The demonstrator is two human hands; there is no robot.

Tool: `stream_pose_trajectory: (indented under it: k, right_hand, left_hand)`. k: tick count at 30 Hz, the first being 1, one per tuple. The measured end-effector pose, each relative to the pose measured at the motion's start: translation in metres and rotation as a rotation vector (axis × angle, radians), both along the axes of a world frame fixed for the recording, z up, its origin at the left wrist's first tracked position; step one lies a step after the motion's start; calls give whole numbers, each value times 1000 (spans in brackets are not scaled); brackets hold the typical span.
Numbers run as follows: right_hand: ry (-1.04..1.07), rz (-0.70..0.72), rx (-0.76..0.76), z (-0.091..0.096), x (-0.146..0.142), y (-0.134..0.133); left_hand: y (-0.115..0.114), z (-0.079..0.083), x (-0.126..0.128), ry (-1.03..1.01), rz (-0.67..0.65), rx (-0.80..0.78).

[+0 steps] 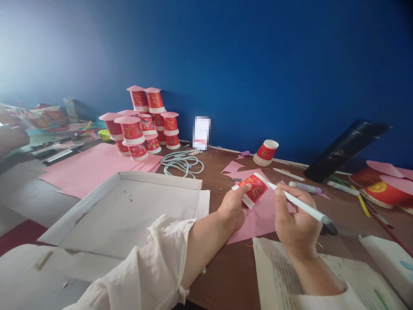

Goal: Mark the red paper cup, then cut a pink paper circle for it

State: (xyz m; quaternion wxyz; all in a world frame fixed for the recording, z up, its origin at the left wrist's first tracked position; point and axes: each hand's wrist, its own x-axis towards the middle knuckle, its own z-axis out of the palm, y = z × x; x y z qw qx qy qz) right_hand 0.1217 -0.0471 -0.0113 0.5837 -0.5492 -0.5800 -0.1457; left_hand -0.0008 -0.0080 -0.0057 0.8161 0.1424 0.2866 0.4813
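My left hand (232, 207) grips a small red paper cup (254, 188) with a white rim, tilted on its side above a pink paper sheet (258, 217). My right hand (295, 219) is closed around a white pen (301, 204), whose tip touches the cup's rim. Both hands rest over the brown table (226, 267). A cream sleeve covers my left forearm.
A stack of red cups capped with pink paper (142, 122) stands at the back left on a large pink sheet (87, 168). A white tray (125, 211), coiled cable (182, 163), lone cup (266, 153), black flask (345, 148), markers (305, 187), red bowls (383, 189) and a printed page (290, 275) surround my hands. Another person's hand (11, 137) is at far left.
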Motion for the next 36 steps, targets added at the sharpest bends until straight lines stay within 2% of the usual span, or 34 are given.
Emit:
stream_pose_trajectory:
  k: [8, 19, 36]
  right_hand:
    - [-8, 19, -16, 2, -4, -3]
    - [-38, 10, -15, 0, -6, -4]
    - [-19, 18, -31, 1, -6, -3]
  left_hand:
    - [4, -3, 1, -133, 14, 11]
    - [1, 2, 4, -94, 32, -45]
    - [-1, 1, 3, -85, -30, 25]
